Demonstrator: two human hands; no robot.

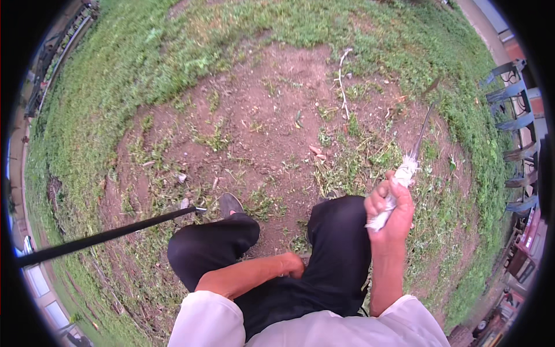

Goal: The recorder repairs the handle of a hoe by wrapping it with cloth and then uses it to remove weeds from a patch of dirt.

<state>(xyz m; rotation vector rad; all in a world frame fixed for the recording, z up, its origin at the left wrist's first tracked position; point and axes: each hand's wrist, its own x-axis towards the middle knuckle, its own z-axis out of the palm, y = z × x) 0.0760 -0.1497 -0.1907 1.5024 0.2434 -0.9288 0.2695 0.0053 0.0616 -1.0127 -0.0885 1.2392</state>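
Note:
My right hand (393, 202) is closed around the handle of a sickle (406, 170), held out to the right of my right knee. White cloth or plastic wraps its handle, and a thin dark blade runs up and away from it; the blade's far end is hard to make out against the ground. My left hand (295, 265) rests low between my thighs, its fingers mostly hidden. Below the sickle lie cut or pulled weeds (347, 168) on the brown soil.
A black pole (115, 231) with a metal tip reaches in from the left towards my left shoe (232, 203). A pale stick (341, 84) lies on bare soil (277, 87) ahead. Green weeds (87, 115) surround the patch. Blue chairs (511, 92) stand at the far right.

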